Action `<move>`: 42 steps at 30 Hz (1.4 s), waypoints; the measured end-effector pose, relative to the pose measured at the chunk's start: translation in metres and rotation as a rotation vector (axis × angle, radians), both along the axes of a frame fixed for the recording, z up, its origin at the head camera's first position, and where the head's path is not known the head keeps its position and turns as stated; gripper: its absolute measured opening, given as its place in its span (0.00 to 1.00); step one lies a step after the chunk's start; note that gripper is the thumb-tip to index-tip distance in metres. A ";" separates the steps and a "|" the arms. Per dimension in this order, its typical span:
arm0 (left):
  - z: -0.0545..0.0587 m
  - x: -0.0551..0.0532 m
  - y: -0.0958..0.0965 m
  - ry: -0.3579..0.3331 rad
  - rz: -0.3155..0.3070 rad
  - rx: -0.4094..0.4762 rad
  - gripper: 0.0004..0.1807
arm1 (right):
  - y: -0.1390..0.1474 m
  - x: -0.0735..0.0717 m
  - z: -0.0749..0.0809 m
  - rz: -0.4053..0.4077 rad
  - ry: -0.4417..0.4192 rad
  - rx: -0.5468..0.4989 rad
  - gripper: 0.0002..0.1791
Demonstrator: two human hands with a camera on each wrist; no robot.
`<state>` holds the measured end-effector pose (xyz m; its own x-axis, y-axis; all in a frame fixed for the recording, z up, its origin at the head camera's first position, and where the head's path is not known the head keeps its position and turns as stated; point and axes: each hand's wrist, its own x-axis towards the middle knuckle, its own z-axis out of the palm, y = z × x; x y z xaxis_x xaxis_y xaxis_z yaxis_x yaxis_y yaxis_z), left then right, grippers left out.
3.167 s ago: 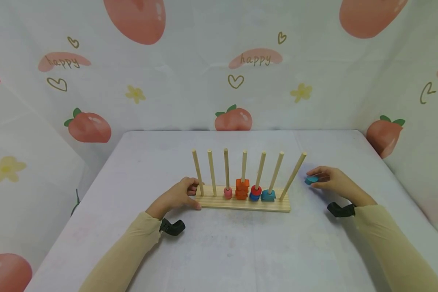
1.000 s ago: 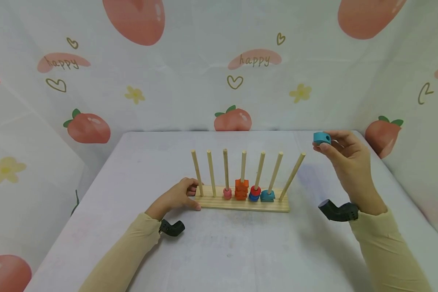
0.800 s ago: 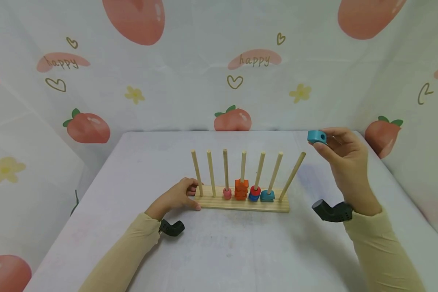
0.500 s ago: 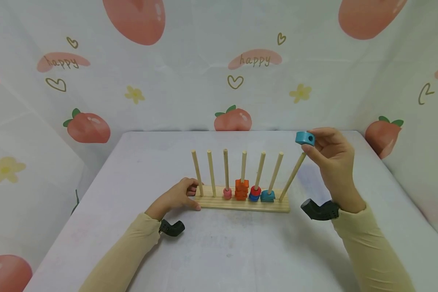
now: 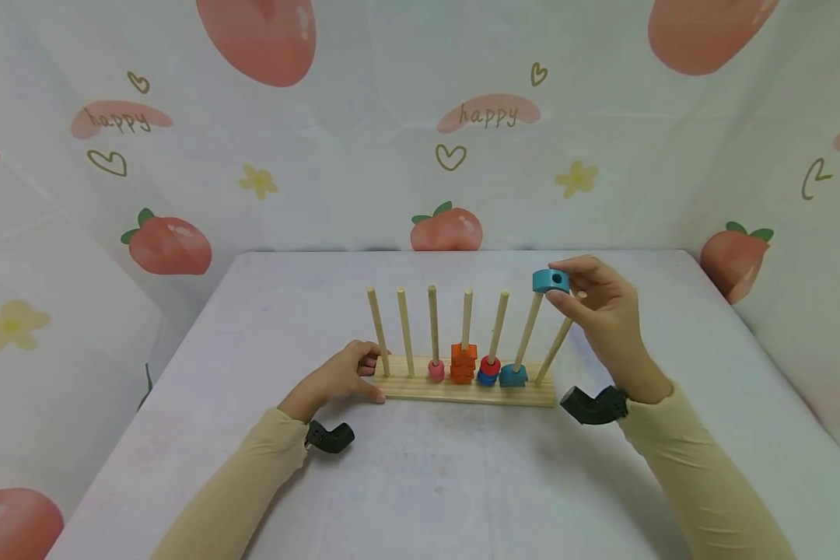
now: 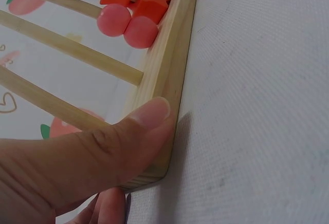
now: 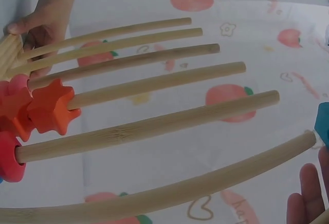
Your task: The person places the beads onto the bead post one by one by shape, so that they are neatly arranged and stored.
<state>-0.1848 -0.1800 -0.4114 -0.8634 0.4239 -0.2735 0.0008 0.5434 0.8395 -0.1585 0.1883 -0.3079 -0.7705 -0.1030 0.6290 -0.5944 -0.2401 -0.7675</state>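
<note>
My left hand [image 5: 336, 379] grips the left end of a wooden peg stand [image 5: 455, 394], its thumb [image 6: 146, 118] along the front edge. Between thumb and fingers, my right hand [image 5: 605, 323] pinches a teal wooden bead [image 5: 542, 281] with a hole in its side. That bead is right at the top of the second peg from the right [image 5: 530, 330]; in the right wrist view the peg's tip meets its edge. Another teal piece [image 5: 513, 377] sits at the foot of this peg. The rightmost peg [image 5: 556, 348] passes partly behind my right hand.
Pink balls [image 6: 141, 31], orange star beads [image 7: 51, 107] and a red bead [image 5: 490, 364] over a blue bead [image 5: 488, 379] are threaded on the middle pegs. The two left pegs [image 5: 405, 330] are bare. A white cloth [image 5: 420, 482] covers the table, with a printed curtain behind.
My right hand has lifted the teal bead from the table at the right, then carried it left and slightly down to the second peg from the right. My left hand has stayed put.
</note>
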 end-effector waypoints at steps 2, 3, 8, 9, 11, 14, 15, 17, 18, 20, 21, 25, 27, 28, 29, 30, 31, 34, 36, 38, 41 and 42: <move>-0.001 0.000 0.000 0.002 0.000 0.000 0.43 | -0.001 0.000 -0.001 -0.026 -0.003 0.037 0.15; -0.001 -0.001 0.000 0.004 -0.001 0.001 0.43 | -0.001 0.000 -0.001 -0.034 0.000 0.050 0.15; -0.002 -0.001 0.000 0.008 -0.009 0.017 0.43 | -0.003 -0.002 -0.003 -0.051 0.022 0.087 0.14; -0.002 -0.001 0.000 0.007 -0.010 0.017 0.43 | -0.003 -0.002 -0.004 -0.056 0.022 0.095 0.13; -0.002 -0.001 0.000 0.004 -0.010 0.019 0.43 | -0.004 -0.002 -0.005 -0.058 0.020 0.102 0.14; -0.002 -0.001 0.000 0.003 -0.007 0.017 0.43 | -0.004 -0.003 -0.006 -0.063 0.005 0.120 0.14; -0.002 -0.001 0.000 0.002 -0.006 0.016 0.43 | -0.004 -0.003 -0.007 -0.063 -0.002 0.123 0.14; -0.001 -0.001 0.000 0.000 -0.003 0.010 0.43 | -0.004 -0.003 -0.008 -0.067 -0.011 0.137 0.14; -0.001 0.000 0.000 -0.001 0.000 0.008 0.43 | -0.004 -0.003 -0.008 -0.070 -0.016 0.143 0.15; -0.001 0.000 0.000 -0.003 0.004 0.003 0.44 | -0.005 -0.003 -0.009 -0.068 -0.023 0.147 0.14; 0.000 0.000 0.000 -0.005 0.005 0.001 0.44 | -0.005 -0.003 -0.009 -0.065 -0.026 0.147 0.14; 0.001 0.001 0.000 -0.005 0.007 -0.003 0.44 | -0.005 -0.003 -0.012 -0.069 -0.041 0.155 0.14; 0.001 0.001 0.001 -0.004 0.005 -0.002 0.44 | -0.004 -0.002 -0.013 -0.076 -0.054 0.164 0.14; 0.001 0.001 0.001 -0.004 0.004 -0.001 0.44 | -0.004 -0.002 -0.013 -0.082 -0.061 0.170 0.14; 0.001 0.001 0.001 -0.004 0.003 0.002 0.43 | -0.004 -0.002 -0.014 -0.087 -0.068 0.177 0.14; 0.001 0.001 0.001 -0.003 0.003 0.003 0.43 | -0.004 -0.001 -0.014 -0.090 -0.075 0.182 0.14; 0.001 0.001 0.001 -0.003 0.002 0.004 0.43 | -0.004 -0.001 -0.015 -0.094 -0.082 0.188 0.14; 0.001 0.001 0.001 -0.002 0.001 0.004 0.43 | -0.004 -0.001 -0.017 -0.101 -0.098 0.205 0.14; 0.001 0.001 0.001 -0.003 0.003 0.004 0.43 | -0.004 -0.001 -0.019 -0.100 -0.106 0.208 0.14; 0.001 0.001 0.001 -0.002 0.004 0.004 0.43 | -0.004 -0.001 -0.022 -0.102 -0.111 0.217 0.15; 0.001 0.001 0.001 -0.005 0.010 0.000 0.43 | -0.003 0.000 -0.027 -0.103 -0.117 0.225 0.16; 0.000 0.001 0.001 -0.006 0.011 -0.002 0.43 | -0.002 0.000 -0.029 -0.103 -0.120 0.231 0.17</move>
